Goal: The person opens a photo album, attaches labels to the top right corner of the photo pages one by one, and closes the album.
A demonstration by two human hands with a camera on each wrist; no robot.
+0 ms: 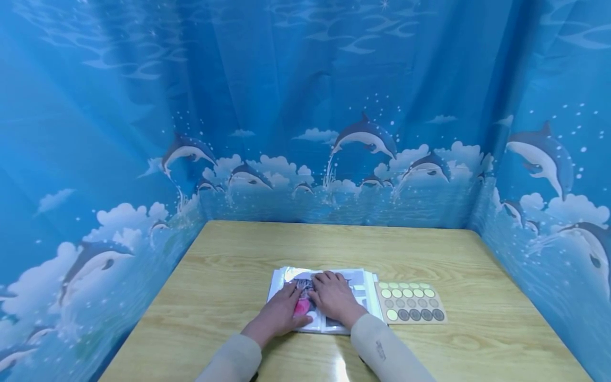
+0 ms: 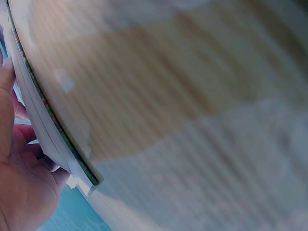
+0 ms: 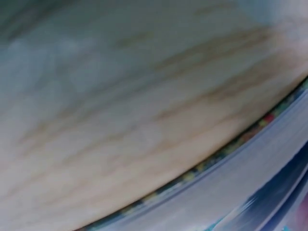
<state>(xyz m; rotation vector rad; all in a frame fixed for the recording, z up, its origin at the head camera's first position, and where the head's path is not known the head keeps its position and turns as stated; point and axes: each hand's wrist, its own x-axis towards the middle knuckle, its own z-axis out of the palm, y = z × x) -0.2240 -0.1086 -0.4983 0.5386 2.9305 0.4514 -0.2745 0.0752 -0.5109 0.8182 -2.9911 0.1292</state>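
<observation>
both hands [image 1: 310, 302] flat on album [image 1: 363, 289]

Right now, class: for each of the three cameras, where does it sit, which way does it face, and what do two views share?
Head: on the head, facing forward and down at the table; both hands lie on the album, with both sleeves in view.
Left wrist: close to the tabletop; the left hand shows at the album edge.
Right wrist: low over blurred tabletop; no hand shows.
Shared: the album edge.

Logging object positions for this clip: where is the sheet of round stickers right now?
In the head view the sticker sheet lies flat on the wooden table, just right of the clear-sleeved album that both hands press, nearest the right hand.
</observation>
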